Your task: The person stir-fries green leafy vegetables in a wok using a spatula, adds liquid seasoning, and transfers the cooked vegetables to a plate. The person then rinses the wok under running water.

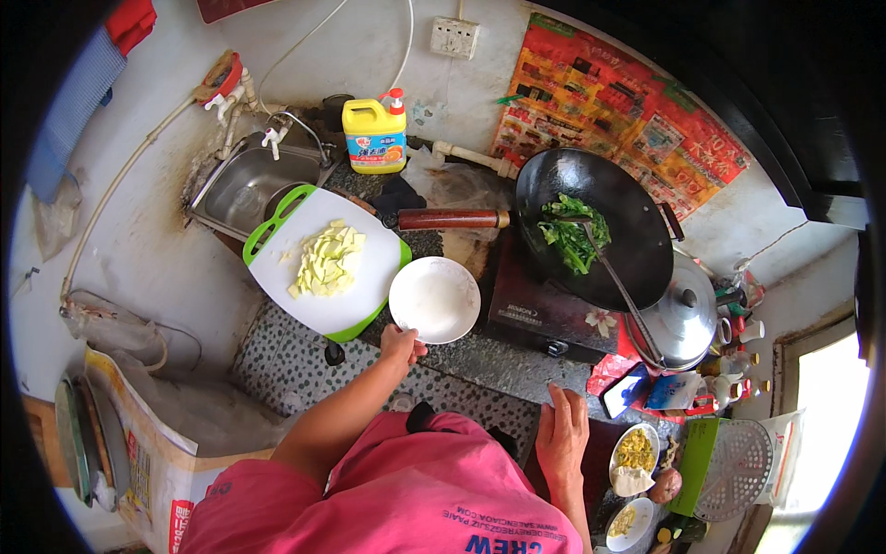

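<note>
My left hand grips the near rim of a shallow white dish, whose inside is bare. Left of the dish, a white cutting board with green ends carries a pile of sliced pale-green vegetable. My right hand holds nothing and rests over the counter's front edge, fingers slightly apart. On the right, a black wok with a wooden handle sits tilted on a cooker. Inside it are cooked leafy greens and the head of a long metal spatula.
A steel sink lies behind the board, beside a yellow detergent jug. Right of the wok stand a lidded metal pot and several bottles. A phone and two food dishes lie at the right.
</note>
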Demonstrator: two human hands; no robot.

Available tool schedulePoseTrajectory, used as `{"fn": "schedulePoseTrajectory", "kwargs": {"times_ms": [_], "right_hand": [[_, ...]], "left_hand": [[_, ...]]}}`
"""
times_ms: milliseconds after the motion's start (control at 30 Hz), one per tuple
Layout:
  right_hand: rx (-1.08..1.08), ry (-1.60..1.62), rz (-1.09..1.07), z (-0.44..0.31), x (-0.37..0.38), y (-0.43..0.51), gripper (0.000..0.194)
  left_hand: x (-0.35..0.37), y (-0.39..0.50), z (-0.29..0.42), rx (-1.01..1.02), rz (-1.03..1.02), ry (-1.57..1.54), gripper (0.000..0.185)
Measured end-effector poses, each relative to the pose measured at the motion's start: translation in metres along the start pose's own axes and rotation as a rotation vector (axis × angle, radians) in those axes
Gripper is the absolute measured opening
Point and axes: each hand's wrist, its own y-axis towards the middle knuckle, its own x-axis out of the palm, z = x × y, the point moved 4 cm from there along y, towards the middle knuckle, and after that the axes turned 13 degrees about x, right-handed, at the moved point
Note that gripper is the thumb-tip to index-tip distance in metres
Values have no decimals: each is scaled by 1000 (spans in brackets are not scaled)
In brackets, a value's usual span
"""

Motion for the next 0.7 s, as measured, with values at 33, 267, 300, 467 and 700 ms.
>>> {"fn": "schedulePoseTrajectory", "kwargs": {"times_ms": [33, 267, 300, 467, 700], "right_hand": [[-2, 11, -11, -1, 0, -2, 35], [-31, 70, -55, 4, -5, -6, 33], [-38, 86, -68, 3, -4, -6, 32], [-126, 134, -203, -14, 16, -1, 31], [-417, 151, -442, -99, 87, 30, 29]], "left_hand": [[0, 2, 1, -2, 28, 6, 15], [-9, -14, 26, 135, 12, -79, 17], [-22, -18, 31, 147, -12, -105, 18], [-96, -49, 86, 225, 34, -68, 22], [-237, -20, 134, 214, 122, -261, 24]]}}
